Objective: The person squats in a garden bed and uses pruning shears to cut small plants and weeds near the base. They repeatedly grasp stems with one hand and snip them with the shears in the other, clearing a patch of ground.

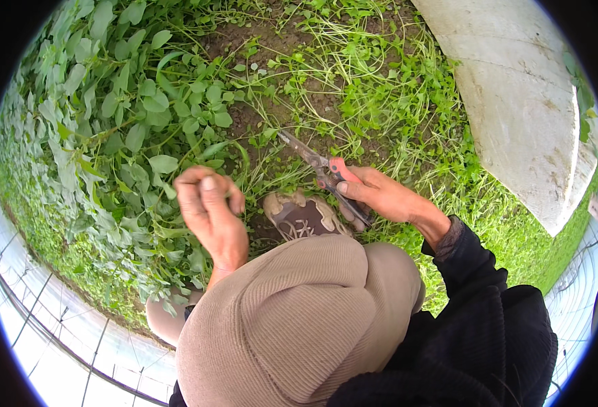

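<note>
My right hand point(380, 196) grips a pair of pruning shears point(319, 163) with red and black handles. Their narrow, dirt-stained blades point up and to the left over soil and thin green stems. My left hand point(211, 203) is at the edge of the broad-leaved plants point(146, 112), fingers curled in and the thumb laid against them. Nothing shows in that hand, though its palm side is partly hidden. Between the two hands is a muddy brown shoe point(304, 219) with pale laces, below the shears.
Low leafy greens point(370, 96) with pale stems spread over brown soil point(258, 43) ahead. A pale, dirt-smeared sheet or board point(518, 102) stands at upper right. My bent knee in ribbed beige trousers point(299, 315) fills the lower middle. Greenhouse framing point(93, 361) shows at lower left.
</note>
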`<state>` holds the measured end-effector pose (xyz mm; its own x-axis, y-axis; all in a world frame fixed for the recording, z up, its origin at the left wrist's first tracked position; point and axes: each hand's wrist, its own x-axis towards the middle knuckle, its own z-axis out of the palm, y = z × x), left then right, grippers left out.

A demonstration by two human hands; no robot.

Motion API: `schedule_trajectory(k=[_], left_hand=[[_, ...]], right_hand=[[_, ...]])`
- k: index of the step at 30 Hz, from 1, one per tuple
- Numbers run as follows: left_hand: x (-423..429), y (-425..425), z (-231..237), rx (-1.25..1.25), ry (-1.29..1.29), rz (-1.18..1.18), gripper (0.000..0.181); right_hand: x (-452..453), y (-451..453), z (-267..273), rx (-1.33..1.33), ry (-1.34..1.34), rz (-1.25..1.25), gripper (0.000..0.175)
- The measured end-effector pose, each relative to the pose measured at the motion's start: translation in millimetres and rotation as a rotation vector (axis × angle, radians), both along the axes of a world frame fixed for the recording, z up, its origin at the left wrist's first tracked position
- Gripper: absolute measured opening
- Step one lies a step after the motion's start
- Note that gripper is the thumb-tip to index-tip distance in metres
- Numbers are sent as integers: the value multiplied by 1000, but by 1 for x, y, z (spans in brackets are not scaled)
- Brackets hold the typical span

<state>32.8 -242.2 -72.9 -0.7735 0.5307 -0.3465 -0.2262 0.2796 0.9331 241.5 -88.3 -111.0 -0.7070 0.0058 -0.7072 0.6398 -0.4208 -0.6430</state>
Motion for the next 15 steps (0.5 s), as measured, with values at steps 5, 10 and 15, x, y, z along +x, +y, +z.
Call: schedule_trajectory(k=[5, 10, 15], left_hand=[[16, 2, -32, -456, 186, -402, 13], [20, 6, -64, -577, 499, -691, 21], [20, 13, -71, -629, 604, -787, 19]], right_hand=[[13, 0, -1, 26, -115, 72, 48], [24, 2, 5, 40, -154, 23, 46], [28, 2, -2, -22, -156, 77, 51]])
